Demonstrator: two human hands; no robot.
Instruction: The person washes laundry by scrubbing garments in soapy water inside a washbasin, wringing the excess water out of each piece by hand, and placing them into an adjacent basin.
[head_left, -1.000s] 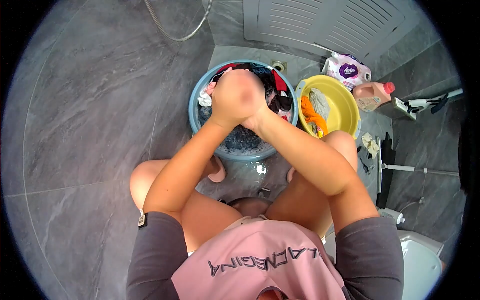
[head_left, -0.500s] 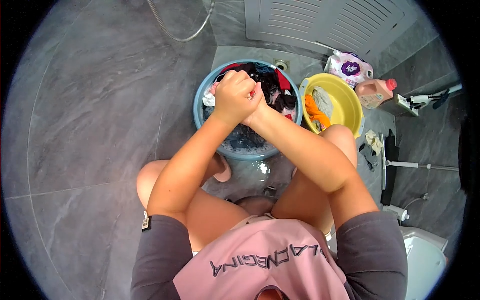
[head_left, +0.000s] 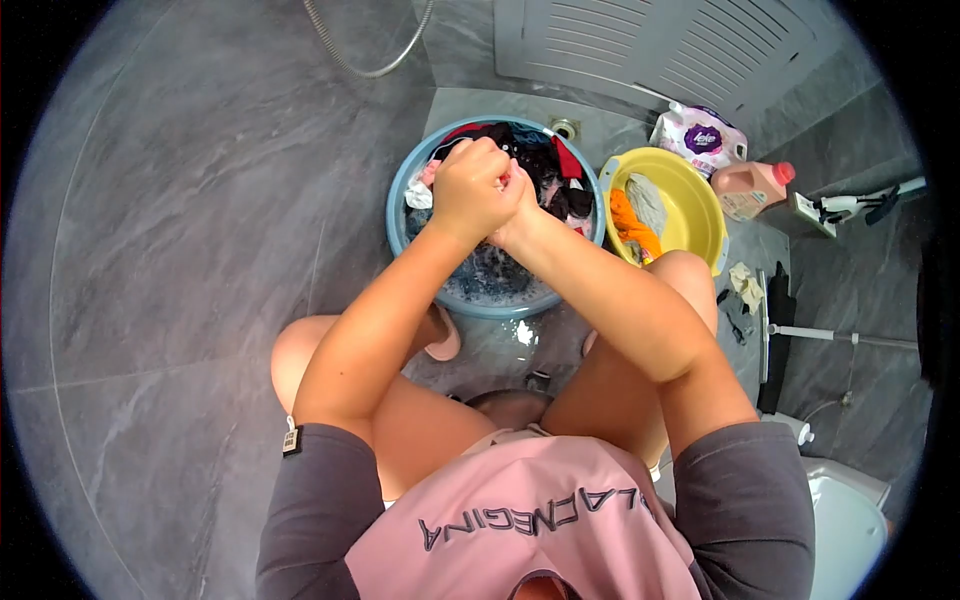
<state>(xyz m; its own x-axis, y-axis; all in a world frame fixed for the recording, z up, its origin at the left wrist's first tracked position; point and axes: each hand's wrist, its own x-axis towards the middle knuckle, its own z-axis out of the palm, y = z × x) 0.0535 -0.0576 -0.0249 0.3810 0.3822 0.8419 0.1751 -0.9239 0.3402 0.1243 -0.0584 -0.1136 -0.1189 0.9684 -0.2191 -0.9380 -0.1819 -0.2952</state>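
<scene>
Above a round blue basin (head_left: 396, 215) my two hands are pressed tightly together. My left hand (head_left: 472, 188) is closed, its knuckles upward, against my right hand (head_left: 518, 212), which is closed too. A speck of red and white shows between the fingers; what they grip is mostly hidden. Beneath them the basin holds sudsy water and wet clothes: dark pieces (head_left: 545, 165), a red piece (head_left: 566, 157) and a white piece (head_left: 419, 193) at the left.
A yellow basin (head_left: 706, 215) on the right holds an orange cloth (head_left: 632, 222) and a grey cloth (head_left: 648, 203). Behind it are a white-and-purple package (head_left: 700, 135) and a pink bottle with a red cap (head_left: 748, 190). A squeegee (head_left: 778, 330) lies farther right.
My clasped hands stay over the blue basin, with only a slight shift. The view has moved a little; the clothes and both basins stay in place.
</scene>
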